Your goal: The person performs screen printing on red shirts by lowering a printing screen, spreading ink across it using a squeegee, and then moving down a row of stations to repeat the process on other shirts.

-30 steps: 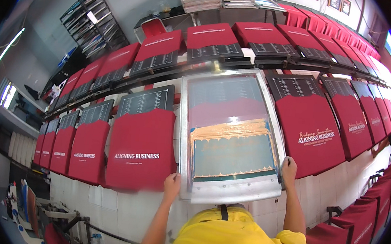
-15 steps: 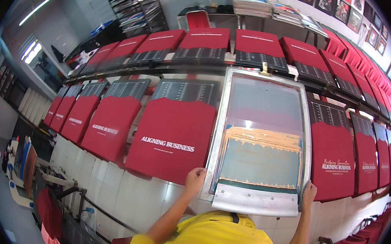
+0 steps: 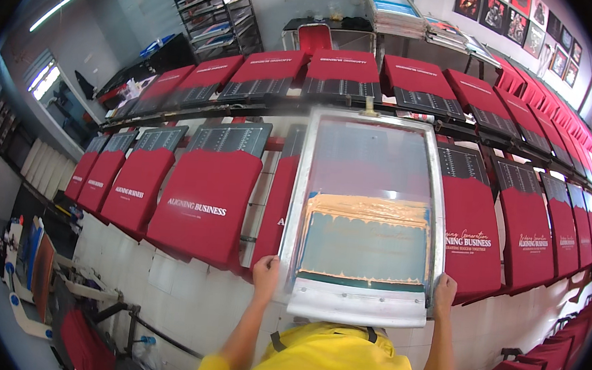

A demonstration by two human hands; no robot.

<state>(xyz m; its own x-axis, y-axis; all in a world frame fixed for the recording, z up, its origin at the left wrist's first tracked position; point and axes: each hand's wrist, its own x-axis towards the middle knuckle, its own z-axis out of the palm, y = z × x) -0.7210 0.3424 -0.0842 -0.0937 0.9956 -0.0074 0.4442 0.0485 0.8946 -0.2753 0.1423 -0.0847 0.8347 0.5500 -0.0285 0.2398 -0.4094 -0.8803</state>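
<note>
A metal-framed printing screen (image 3: 435,210) sits in front of me over a red shirt (image 3: 273,204), which it partly hides. Peach ink (image 3: 367,208) lies in a thick band across its mesh. A squeegee (image 3: 357,302) with a wide metal holder rests along the near end. My left hand (image 3: 266,272) is closed at the frame's near left side, and my right hand (image 3: 445,291) at its near right side. Whether the screen touches the shirt below cannot be made out. To the right, a red shirt (image 3: 470,247) carries peach script above white lettering.
Red shirts on dark boards line both sides of a long rail (image 3: 267,104). The shirt (image 3: 201,191) at left bears white lettering. A metal clamp (image 3: 369,108) stands at the screen's far edge. Behind are a red chair (image 3: 314,39), stacked screens (image 3: 396,15) and a rack (image 3: 219,12).
The screen has moved left along the row with both hands on it, and my view has shifted left too. A shirt with peach script now shows at the screen's right.
</note>
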